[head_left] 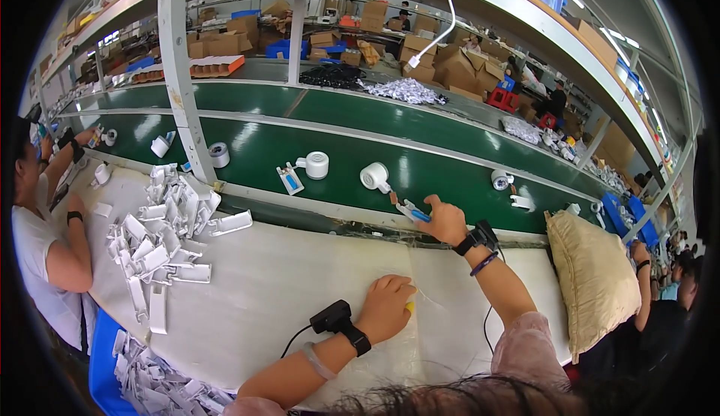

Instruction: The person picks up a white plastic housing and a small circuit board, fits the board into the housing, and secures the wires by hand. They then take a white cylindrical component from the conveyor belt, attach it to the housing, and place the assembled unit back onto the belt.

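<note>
My right hand (446,219) reaches over the near edge of the green conveyor belt, its fingers closed on a white plastic housing (411,211) with a blue insert. That housing joins a round white unit (373,177) lying on the belt. My left hand (384,308) rests low on the white work surface, fingers curled; a bit of a small yellow object (409,306) shows at its fingertips, the rest hidden. To the left on the belt lies another round white unit (316,165) with an open white housing (289,180) and blue insert beside it.
White plastic covers (161,236) are heaped on the table at left, above a blue bin (103,363) of similar pieces. A beige stuffed sack (592,285) stands at right. A metal post (180,71) rises at the belt. A person (49,243) works at left.
</note>
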### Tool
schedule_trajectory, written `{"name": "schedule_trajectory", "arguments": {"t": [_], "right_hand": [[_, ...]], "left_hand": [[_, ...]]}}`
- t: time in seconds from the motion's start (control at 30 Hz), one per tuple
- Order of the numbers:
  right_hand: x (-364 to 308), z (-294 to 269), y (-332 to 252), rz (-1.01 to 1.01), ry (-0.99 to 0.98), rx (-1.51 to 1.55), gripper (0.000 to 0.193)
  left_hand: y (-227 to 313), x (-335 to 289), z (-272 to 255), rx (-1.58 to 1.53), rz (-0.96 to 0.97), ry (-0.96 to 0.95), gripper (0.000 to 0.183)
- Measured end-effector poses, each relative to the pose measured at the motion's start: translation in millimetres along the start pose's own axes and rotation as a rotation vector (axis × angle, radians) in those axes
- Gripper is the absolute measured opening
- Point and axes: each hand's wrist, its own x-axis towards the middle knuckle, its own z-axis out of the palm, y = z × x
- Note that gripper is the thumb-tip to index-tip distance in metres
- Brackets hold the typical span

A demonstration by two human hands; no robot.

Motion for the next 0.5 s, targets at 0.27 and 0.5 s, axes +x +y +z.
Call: {"name": "schedule_trajectory", "arguments": {"t": [0.27,0.5], "right_hand": [[-132.1,-16.4,-23.0,0.213,-0.164,1.1,0.044],[-160.3,-27.5,-61.0,-0.153,0.12,0.81,0.034]], "left_hand": [[-2.5,6.8,-2.5,-1.117,-0.614,0.092,0.047],[10.7,9.3,-12.2,-1.07,-0.551,-0.04,0.031]]}}
